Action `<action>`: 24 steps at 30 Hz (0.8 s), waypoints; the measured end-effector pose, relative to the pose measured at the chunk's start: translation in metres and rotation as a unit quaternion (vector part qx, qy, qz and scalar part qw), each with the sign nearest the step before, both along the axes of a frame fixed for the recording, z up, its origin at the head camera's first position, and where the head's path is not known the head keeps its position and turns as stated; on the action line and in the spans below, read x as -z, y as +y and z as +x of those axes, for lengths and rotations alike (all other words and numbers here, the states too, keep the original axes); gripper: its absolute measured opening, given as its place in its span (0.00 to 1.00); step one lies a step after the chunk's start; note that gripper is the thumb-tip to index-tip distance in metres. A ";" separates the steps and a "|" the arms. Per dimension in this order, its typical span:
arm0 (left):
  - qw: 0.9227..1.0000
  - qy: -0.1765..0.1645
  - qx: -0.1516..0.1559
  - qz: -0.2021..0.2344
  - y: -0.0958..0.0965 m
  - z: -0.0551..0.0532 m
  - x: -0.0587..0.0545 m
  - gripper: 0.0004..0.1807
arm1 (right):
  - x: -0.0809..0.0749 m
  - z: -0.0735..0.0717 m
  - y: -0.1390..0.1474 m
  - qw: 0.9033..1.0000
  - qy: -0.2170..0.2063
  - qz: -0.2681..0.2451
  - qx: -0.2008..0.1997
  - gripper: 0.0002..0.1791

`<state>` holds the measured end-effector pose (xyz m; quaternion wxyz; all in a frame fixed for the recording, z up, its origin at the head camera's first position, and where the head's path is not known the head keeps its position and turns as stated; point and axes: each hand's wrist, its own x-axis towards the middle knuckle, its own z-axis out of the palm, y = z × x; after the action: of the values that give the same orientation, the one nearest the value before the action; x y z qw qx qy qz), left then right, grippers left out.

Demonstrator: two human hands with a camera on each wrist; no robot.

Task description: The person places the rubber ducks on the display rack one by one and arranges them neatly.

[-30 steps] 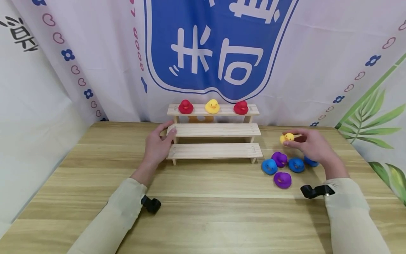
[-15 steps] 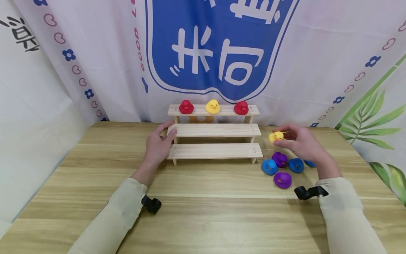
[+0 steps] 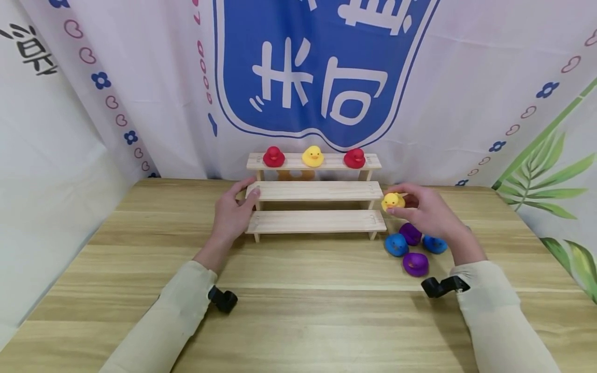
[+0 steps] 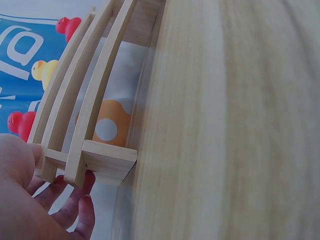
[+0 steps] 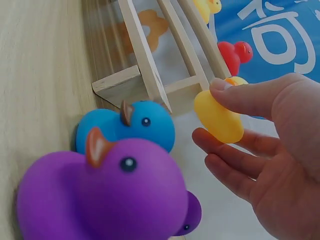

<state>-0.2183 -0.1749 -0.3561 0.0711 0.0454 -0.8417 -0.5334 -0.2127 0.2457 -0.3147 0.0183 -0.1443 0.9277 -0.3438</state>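
Observation:
My right hand (image 3: 426, 210) pinches a yellow rubber duck (image 3: 393, 202) between thumb and fingers, at the right end of the middle shelf of a three-step wooden rack (image 3: 317, 191). In the right wrist view the held duck (image 5: 220, 116) shows its underside beneath the thumb. My left hand (image 3: 235, 210) grips the left end of the rack's middle shelf; in the left wrist view its thumb lies on top and its fingers (image 4: 67, 212) curl below. On the top shelf stand a red duck (image 3: 273, 157), a yellow duck (image 3: 313, 156) and another red duck (image 3: 355, 158).
Right of the rack, a loose group lies on the wooden table (image 3: 298, 321): purple ducks (image 3: 415, 264) and blue ducks (image 3: 396, 244), one blue duck (image 3: 435, 244) partly under my right wrist. A printed cloth (image 3: 163, 77) hangs behind the rack.
My right hand has carried the yellow duck leftward, from above the group of ducks to the rack's right end. The left hand keeps its place on the rack.

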 end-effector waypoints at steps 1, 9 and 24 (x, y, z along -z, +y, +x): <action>1.000 0.001 -0.001 -0.001 0.000 0.000 0.000 0.26 | 0.000 0.000 -0.001 1.000 0.000 0.000 0.000 0.21; 1.000 0.002 -0.001 -0.004 0.001 -0.001 0.001 0.26 | -0.003 0.002 -0.004 1.000 0.013 -0.013 0.000 0.22; 1.000 -0.004 0.000 0.008 0.000 0.000 0.000 0.26 | -0.008 0.005 -0.023 0.997 0.059 -0.051 -0.018 0.21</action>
<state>-0.2181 -0.1745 -0.3562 0.0675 0.0484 -0.8375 -0.5401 -0.2073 0.2224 -0.3070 -0.0374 -0.1816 0.9059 -0.3808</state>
